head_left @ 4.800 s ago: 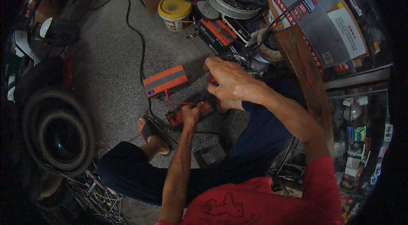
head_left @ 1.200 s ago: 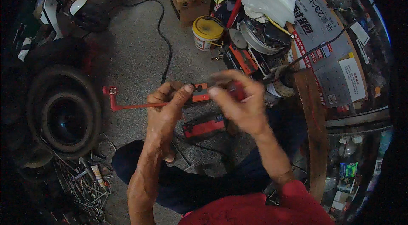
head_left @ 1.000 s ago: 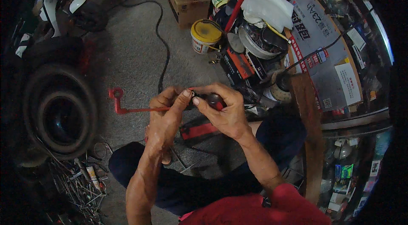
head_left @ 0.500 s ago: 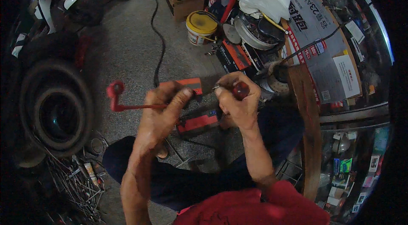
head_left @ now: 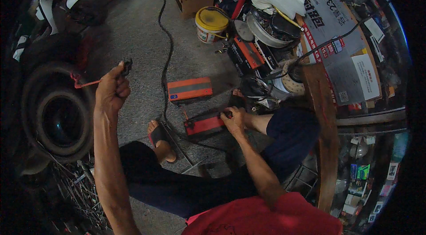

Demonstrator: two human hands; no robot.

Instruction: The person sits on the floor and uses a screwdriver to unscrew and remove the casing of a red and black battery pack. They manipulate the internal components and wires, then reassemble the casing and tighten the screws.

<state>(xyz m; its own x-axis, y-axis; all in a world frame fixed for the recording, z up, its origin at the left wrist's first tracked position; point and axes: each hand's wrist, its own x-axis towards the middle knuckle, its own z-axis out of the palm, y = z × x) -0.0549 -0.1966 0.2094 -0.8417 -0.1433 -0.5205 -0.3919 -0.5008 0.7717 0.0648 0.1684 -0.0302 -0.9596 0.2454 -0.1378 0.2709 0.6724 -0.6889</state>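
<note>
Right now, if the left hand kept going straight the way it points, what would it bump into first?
Probably the black cable on the grey floor, ahead of the left hand. But the hand seems raised, so it might pass over the cable; the depth is unclear.

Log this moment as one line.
left hand: holding red lead | right hand: at right end of red-topped battery | orange-topped battery: on floor, beyond red-topped one

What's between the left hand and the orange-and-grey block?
In the head view, a black cable runs along the floor between the left hand and the orange-and-grey block, close to the block's left end.
</note>
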